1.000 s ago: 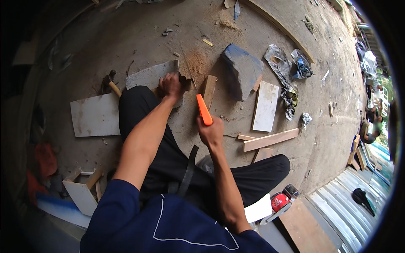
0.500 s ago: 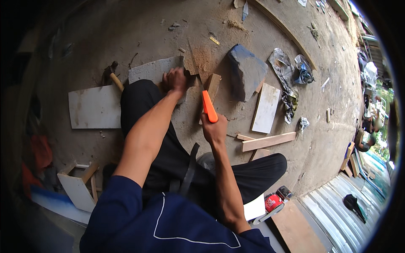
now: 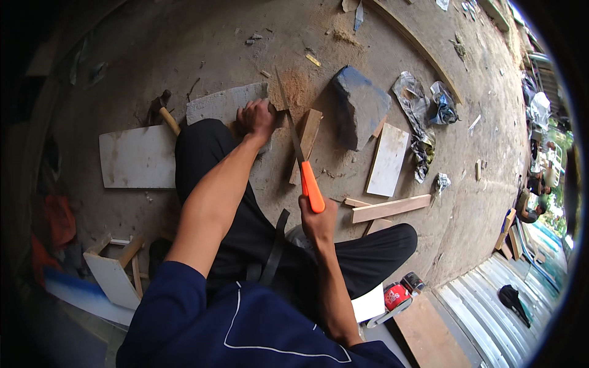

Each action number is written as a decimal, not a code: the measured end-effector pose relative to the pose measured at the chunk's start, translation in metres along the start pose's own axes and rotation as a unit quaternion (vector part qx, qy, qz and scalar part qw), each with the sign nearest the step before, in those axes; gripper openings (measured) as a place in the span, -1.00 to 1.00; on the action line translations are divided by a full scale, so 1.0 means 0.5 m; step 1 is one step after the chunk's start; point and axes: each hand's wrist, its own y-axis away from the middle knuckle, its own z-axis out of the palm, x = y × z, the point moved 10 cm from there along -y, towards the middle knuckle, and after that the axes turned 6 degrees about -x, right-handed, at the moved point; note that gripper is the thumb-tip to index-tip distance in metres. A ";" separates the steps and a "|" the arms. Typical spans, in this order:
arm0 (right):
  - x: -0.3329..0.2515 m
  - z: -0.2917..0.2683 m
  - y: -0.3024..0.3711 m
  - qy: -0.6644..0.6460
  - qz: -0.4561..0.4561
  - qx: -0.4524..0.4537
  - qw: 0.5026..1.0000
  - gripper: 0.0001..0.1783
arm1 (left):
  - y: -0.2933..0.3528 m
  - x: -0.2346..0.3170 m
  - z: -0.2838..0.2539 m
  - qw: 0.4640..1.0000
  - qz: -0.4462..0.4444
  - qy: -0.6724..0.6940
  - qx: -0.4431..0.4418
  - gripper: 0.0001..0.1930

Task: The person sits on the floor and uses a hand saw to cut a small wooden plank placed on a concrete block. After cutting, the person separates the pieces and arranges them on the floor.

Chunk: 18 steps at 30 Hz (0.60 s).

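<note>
My right hand [image 3: 319,219] is wrapped round the orange handle of a handsaw [image 3: 312,187]. The saw's thin blade points away from me, passing just right of my left fist and over a wood block [image 3: 306,145]. With fingers curled, my left hand [image 3: 257,118] presses down at the right end of a grey concrete block [image 3: 224,101]. A short end of a piece of wood [image 3: 280,117] shows beside that fist, next to the blade; the rest is hidden under the hand. Reddish sawdust [image 3: 298,89] lies on the floor by the blade.
A hammer [image 3: 169,119] and white board [image 3: 138,157] lie left. To the right are a blue-grey stone [image 3: 361,107], a white panel [image 3: 388,159], wood strips [image 3: 392,208] and crumpled plastic [image 3: 417,116]. A red power tool [image 3: 397,295] sits by my right knee; a wooden frame [image 3: 115,270] stands lower left.
My right hand has pulled the handsaw back toward me, and more of the blade shows above the wood block. My left hand has stayed nearly in place.
</note>
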 end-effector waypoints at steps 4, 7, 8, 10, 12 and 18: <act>-0.025 0.024 -0.105 -0.002 0.032 0.011 0.999 -0.76 | 0.001 0.028 0.001 0.999 0.028 0.017 0.005 -0.82; -0.018 0.027 -0.060 0.008 -0.017 0.006 1.000 -0.77 | -0.003 0.013 0.003 1.000 0.002 0.018 0.002 -0.83; -0.007 0.023 -0.023 -0.007 -0.011 -0.009 1.000 -0.77 | -0.003 0.004 0.002 1.000 -0.011 0.018 0.000 -0.84; 0.005 0.003 0.038 -0.040 -0.004 -0.028 0.999 -0.76 | -0.003 0.003 -0.002 1.000 -0.006 -0.003 0.008 -0.85; -0.008 0.008 0.001 -0.038 -0.021 -0.021 0.999 -0.75 | 0.003 -0.005 0.014 1.000 0.000 -0.017 -0.007 -0.86; -0.041 0.034 -0.068 -0.026 -0.053 0.001 0.998 -0.78 | -0.014 -0.030 0.035 0.998 0.011 -0.058 0.009 -0.84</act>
